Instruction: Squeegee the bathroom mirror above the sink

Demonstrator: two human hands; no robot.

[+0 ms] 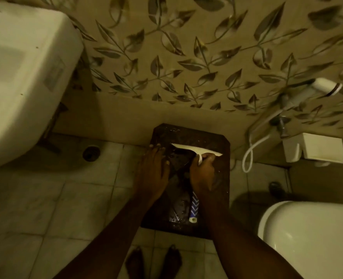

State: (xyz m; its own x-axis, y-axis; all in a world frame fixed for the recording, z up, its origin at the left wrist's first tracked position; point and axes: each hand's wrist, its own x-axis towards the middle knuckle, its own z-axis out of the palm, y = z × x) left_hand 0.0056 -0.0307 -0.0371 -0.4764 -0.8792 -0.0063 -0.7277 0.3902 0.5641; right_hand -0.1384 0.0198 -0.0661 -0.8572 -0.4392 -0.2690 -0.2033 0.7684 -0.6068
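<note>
The mirror (219,188) lies under both hands, the left hand (153,174) flat on its edge, the right hand (202,174) gripping the squeegee (194,150) at the far end, so most of the glass seems left to wipe.

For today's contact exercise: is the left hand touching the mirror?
Touching. The head view shows the left hand lying flat on the mirror, fingers over its left edge.
</note>
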